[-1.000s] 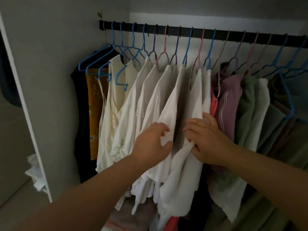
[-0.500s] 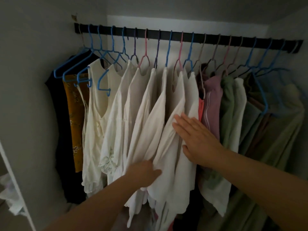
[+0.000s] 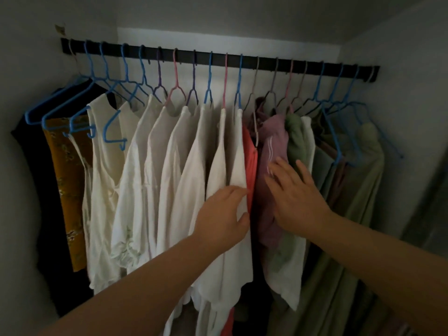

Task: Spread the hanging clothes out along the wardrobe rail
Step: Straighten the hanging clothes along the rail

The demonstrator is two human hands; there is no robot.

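Note:
A black rail (image 3: 218, 58) runs across the wardrobe, hung with several blue, pink and purple hangers. White tops (image 3: 169, 180) fill the middle. A red garment (image 3: 251, 156) hangs just right of them, then a mauve top (image 3: 272, 141) and green clothes (image 3: 358, 190). My left hand (image 3: 224, 214) grips the edge of the rightmost white top (image 3: 236, 154), fingers curled into the fabric beside the red garment. With its fingers straight, my right hand (image 3: 294, 197) lies flat against the mauve top.
A black garment (image 3: 36, 190) and a mustard floral one (image 3: 68, 180) hang at the far left by the wardrobe wall (image 3: 24, 81). Bare blue hangers (image 3: 114, 132) stick out near them. The right wall (image 3: 412, 105) stands close to the green clothes.
Both hands shifted right along the clothes. My left hand went from the middle white tops to the rightmost one. My right hand left the white top and now presses the mauve one.

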